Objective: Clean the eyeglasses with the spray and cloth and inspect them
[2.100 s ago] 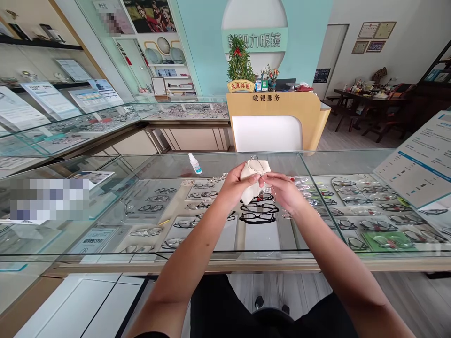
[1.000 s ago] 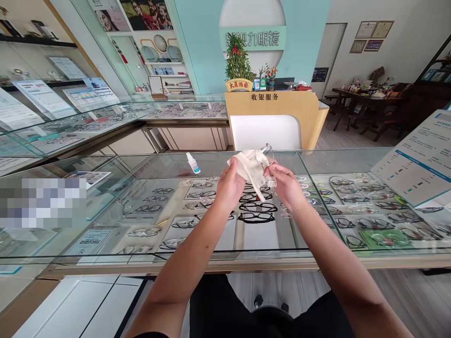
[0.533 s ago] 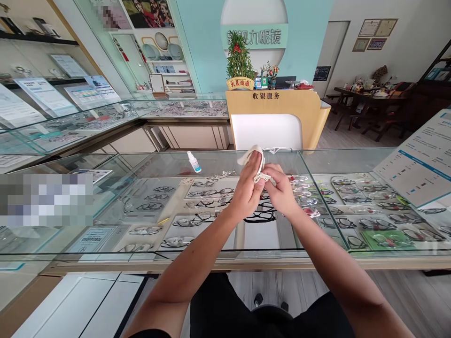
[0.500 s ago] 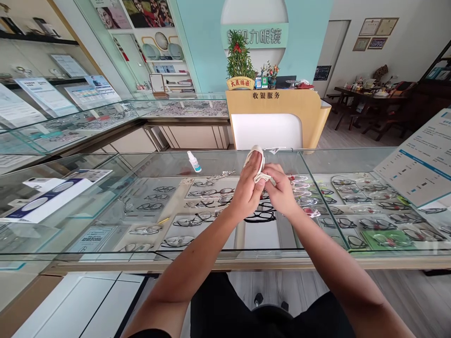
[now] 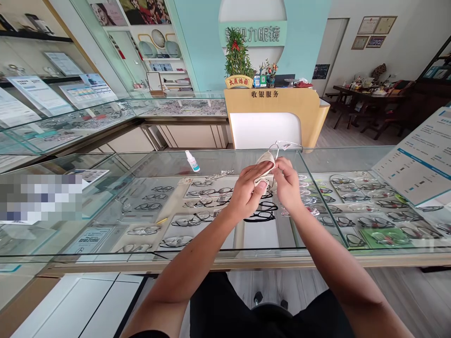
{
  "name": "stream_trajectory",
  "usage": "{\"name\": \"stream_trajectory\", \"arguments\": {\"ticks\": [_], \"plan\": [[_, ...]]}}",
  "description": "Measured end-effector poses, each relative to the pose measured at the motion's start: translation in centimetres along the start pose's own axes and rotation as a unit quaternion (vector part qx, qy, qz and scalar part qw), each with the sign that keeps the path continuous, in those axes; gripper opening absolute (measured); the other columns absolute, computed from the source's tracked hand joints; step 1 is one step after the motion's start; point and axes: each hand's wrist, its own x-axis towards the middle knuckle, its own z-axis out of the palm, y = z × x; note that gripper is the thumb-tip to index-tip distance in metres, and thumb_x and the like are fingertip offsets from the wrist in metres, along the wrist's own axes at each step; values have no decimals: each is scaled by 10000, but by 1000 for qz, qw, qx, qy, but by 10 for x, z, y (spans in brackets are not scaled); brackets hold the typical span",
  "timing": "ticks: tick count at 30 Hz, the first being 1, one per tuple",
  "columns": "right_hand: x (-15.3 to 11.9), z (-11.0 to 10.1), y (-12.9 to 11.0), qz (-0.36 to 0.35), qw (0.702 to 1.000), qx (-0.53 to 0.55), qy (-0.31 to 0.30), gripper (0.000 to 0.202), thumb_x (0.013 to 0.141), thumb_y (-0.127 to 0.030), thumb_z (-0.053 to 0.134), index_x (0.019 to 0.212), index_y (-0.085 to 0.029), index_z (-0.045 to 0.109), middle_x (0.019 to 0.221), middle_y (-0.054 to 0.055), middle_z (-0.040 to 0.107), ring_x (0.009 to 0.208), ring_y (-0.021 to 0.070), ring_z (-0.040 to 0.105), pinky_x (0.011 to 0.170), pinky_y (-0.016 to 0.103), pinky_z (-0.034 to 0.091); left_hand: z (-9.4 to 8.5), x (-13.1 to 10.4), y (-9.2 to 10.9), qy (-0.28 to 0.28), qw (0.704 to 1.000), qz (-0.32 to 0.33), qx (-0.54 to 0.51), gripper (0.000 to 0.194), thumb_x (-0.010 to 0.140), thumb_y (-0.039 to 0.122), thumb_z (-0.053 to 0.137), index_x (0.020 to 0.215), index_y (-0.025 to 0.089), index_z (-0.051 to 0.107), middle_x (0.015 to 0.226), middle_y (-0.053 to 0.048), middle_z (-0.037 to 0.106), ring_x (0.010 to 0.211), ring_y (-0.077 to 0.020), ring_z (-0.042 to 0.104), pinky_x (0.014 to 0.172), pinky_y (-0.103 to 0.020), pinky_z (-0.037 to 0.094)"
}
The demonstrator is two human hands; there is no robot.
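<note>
In the head view, my left hand (image 5: 245, 190) is closed around a pale cleaning cloth (image 5: 265, 163), its fingers laid over the folds. My right hand (image 5: 288, 184) pinches a thin-rimmed pair of eyeglasses (image 5: 276, 148) beside the cloth. One rim and a temple show above the fingers; the cloth and hands hide the rest. Both hands are close together over the glass counter (image 5: 218, 164). A small white spray bottle (image 5: 192, 161) with a blue-marked label stands on the glass, left of my hands.
Many spectacle frames (image 5: 260, 216) lie under the glass. A printed chart (image 5: 417, 157) stands at the right, and a partly blurred card display (image 5: 42, 199) lies at the left. Beyond the counter is a wooden cashier desk (image 5: 313, 117) with a plant (image 5: 237, 56).
The eyeglasses have turned, so a rim and temple now stick out above my right hand. The cloth has shifted right and tilted, and my left fingers now lie more sideways across it.
</note>
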Motion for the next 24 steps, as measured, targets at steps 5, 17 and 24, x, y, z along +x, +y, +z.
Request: {"name": "stream_trajectory", "arguments": {"ticks": [5, 17, 24], "plan": [[4, -4, -4, 44, 996, 71, 35, 327, 1092, -491, 611, 842, -291, 678, 987, 36, 698, 1056, 269, 649, 1055, 417, 480, 5, -2, 11, 71, 987, -109, -89, 609, 1138, 711, 558, 1463, 276, 833, 1455, -154, 827, 1526, -363, 692, 1336, -542, 507], [15, -19, 1, 64, 990, 90, 85, 312, 1039, -503, 654, 815, -286, 670, 962, 38, 754, 1040, 264, 659, 1024, 421, 507, -55, 21, -31, 338, 922, -183, -50, 657, 1020, 855, 666, 1187, 234, 803, 1233, -97, 818, 1215, -263, 762, 1094, -356, 587], [13, -17, 3, 73, 989, 110, 68, 262, 999, -442, 662, 789, -286, 665, 929, 32, 761, 1032, 262, 663, 988, 410, 502, -118, 22, -55, 437, 869, -150, 179, 457, 1167, 566, 503, 1302, 174, 695, 1210, -126, 747, 1099, -260, 698, 1106, -412, 558]]}}
